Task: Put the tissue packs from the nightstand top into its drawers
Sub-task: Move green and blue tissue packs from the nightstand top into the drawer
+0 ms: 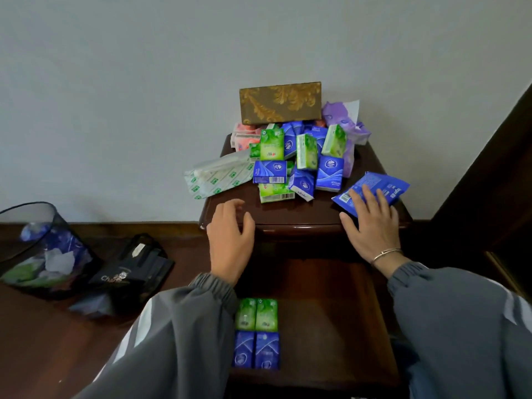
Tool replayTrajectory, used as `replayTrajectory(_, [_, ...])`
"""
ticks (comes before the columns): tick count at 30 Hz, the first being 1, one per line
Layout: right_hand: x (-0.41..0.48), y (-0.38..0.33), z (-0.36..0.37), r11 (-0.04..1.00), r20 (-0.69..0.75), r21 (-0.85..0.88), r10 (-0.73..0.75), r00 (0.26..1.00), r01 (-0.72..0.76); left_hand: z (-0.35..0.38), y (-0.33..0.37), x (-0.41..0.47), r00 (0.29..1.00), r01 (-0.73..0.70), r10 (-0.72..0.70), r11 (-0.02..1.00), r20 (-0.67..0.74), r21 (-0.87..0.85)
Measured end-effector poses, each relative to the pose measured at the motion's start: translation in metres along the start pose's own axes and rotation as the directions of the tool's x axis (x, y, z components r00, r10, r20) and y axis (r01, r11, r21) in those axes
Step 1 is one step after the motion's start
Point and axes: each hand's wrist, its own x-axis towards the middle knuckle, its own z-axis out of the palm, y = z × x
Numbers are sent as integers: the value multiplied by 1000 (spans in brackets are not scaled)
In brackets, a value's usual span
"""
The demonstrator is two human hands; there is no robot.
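Observation:
A pile of small green and blue tissue packs (pixel 299 162) lies on the dark wooden nightstand top (pixel 290 214), with pink packs (pixel 244 136) at the back left and purple ones (pixel 342 116) at the back right. My right hand (pixel 371 223) rests flat on a larger blue tissue pack (pixel 377 188) at the top's right edge. My left hand (pixel 230 234) hovers over the front left edge, fingers loosely curled, holding nothing. Below, the open drawer (pixel 331 312) holds two green packs (pixel 256 313) and two blue packs (pixel 256 349) at its left side.
A gold-patterned tissue box (pixel 280 102) stands against the wall behind the pile. A clear bag of cotton swabs (pixel 216 177) overhangs the top's left edge. On the floor at left are a mesh wastebasket (pixel 43 251) and a black bag (pixel 135 272). Dark wooden furniture (pixel 489 168) rises at right.

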Motion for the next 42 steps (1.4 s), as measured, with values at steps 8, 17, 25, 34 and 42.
replayTrajectory(8, [-3, -3, 10, 1000, -161, -12, -9, 987, 7, 41, 21, 61, 981, -180, 152, 944, 121, 278])
replayTrajectory(17, [-1, -3, 18, 1000, -265, -14, -4, 964, 0, 71, 20, 102, 961, -9, -71, 958, 267, 286])
replayTrajectory(25, [-2, -4, 19, 1000, -276, -22, 4, 961, -10, 55, 41, 125, 783, 586, -453, 767, 427, -261])
replayTrajectory(34, [-1, -4, 18, 1000, -266, -14, 9, 964, -14, 25, 44, 132, 666, 744, -574, 556, 477, -370])
replayTrajectory(42, [-3, -4, 13, 1000, -199, -3, 14, 980, -15, 46, 87, 90, 745, 534, -359, 827, 562, -178])
